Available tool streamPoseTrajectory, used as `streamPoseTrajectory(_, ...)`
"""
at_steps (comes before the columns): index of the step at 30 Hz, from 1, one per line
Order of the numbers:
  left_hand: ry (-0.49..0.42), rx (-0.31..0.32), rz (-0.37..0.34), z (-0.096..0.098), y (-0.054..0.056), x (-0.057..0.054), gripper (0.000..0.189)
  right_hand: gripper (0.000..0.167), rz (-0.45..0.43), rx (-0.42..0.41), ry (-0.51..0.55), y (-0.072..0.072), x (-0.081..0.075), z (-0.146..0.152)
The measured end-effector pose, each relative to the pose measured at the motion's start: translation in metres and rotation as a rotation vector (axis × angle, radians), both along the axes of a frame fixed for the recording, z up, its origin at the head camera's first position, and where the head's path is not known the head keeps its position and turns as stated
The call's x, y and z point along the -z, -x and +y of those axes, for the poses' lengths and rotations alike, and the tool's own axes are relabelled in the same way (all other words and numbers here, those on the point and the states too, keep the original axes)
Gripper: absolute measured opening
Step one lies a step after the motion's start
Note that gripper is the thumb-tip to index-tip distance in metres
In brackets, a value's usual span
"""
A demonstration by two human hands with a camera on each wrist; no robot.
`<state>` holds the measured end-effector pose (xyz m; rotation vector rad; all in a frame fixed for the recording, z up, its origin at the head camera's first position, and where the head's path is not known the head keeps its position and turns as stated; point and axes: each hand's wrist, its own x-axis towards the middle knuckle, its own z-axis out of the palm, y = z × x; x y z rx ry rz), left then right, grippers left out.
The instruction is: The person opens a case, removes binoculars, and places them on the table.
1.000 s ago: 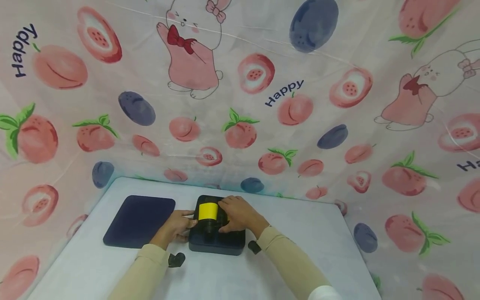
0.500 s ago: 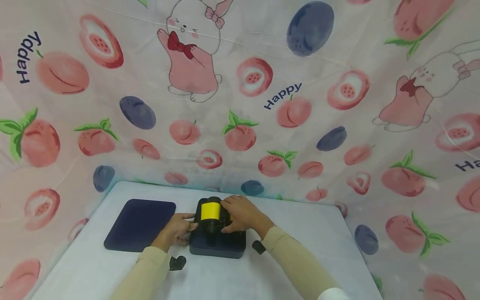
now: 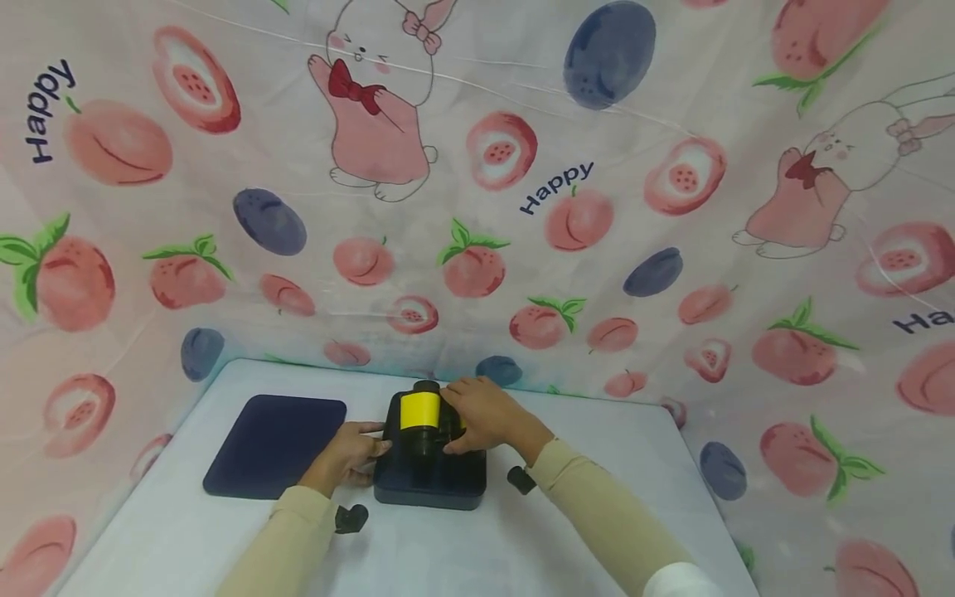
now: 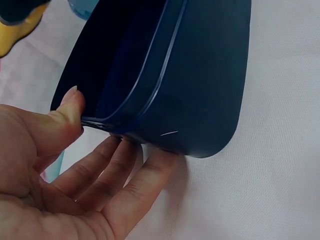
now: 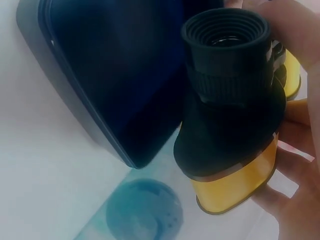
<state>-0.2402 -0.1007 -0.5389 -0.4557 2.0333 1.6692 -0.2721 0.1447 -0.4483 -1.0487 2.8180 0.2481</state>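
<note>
Yellow-and-black binoculars (image 3: 420, 410) are in my right hand (image 3: 485, 419), held over an open dark blue box (image 3: 429, 497). The right wrist view shows the binoculars (image 5: 227, 75) tilted, an eyepiece toward the camera and fingers curled round the far barrel. They appear raised above the box's rim there. My left hand (image 3: 351, 452) grips the box's left wall. In the left wrist view its thumb reaches over the rim of the box (image 4: 200, 75) and the fingers press the outer side. The box's inside is dark and partly hidden by the binoculars.
A flat dark blue lid (image 3: 276, 448) lies left of the box. One small black piece (image 3: 351, 519) sits near my left forearm and another black piece (image 3: 521, 480) by my right wrist. A fruit-and-rabbit printed cloth (image 3: 448, 166) stands behind the white table (image 3: 597, 448).
My right hand has raised the binoculars a little, away from me relative to the box. The left hand keeps its grip on the box.
</note>
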Motion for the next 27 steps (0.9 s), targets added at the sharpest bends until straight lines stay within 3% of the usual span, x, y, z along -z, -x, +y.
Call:
streamPoseTrajectory(16, 0.003, 0.037, 0.011, 0.000, 0.000, -0.002, 0.060, 0.096, 0.007, -0.004, 0.051, -0.002, -0.027, 0.007)
streamPoseTrajectory(27, 0.008, 0.015, -0.004, 0.000, 0.003, 0.002, 0.059, 0.095, 0.031, -0.021, 0.077, -0.001, -0.040, 0.012)
